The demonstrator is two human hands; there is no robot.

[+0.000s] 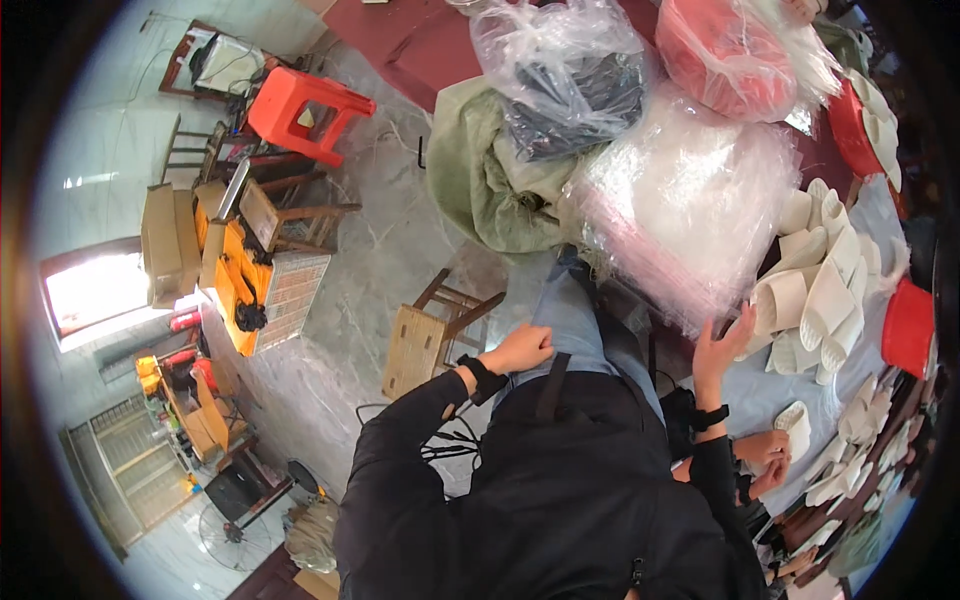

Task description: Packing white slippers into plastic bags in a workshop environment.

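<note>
My left hand (520,350) rests as a loose fist on my thigh in blue jeans (580,320), holding nothing. My right hand (722,345) is raised with fingers spread, reaching toward a stack of clear plastic bags (690,190) and nearly touching its lower edge. To the right of that hand lies a heap of white slippers (815,285) on a pale cloth-covered table (760,385). Both wrists wear black bands.
Another person's hands (765,455) hold a white slipper (797,425) at the lower right. A bag of dark items (570,90), a green sack (480,170), red bundles (725,55), a small wooden stool (425,340) and a red plastic stool (305,110) surround me.
</note>
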